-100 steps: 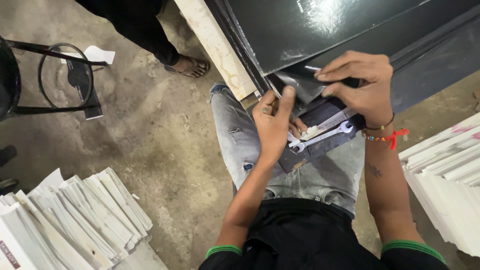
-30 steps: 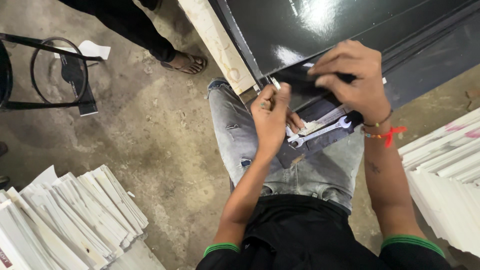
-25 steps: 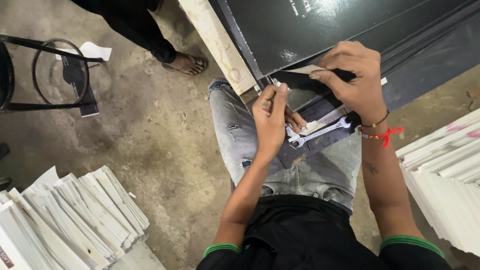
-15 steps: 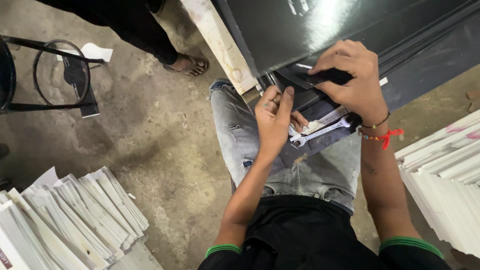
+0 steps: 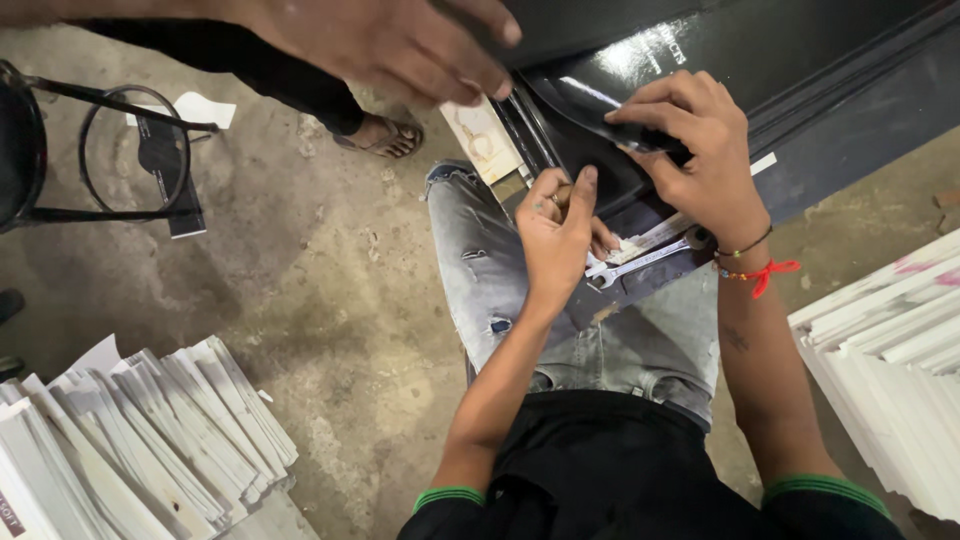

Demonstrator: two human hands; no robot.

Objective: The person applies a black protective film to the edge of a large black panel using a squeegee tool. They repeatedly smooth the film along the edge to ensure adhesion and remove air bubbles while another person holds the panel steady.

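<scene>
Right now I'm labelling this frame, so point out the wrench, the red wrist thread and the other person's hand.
wrench [image 5: 640, 263]: head view, on its shaft.
red wrist thread [image 5: 765, 272]: head view, on the knot.
other person's hand [image 5: 390, 40]: head view, on its back.

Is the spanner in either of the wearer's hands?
No: the spanner lies on the dark panel's edge between the left hand and the right hand.

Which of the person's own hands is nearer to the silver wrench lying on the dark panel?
The left hand: its fingers nearly touch the silver wrench at its left end. The right hand is above it, pressing the curled black sheet.
</scene>
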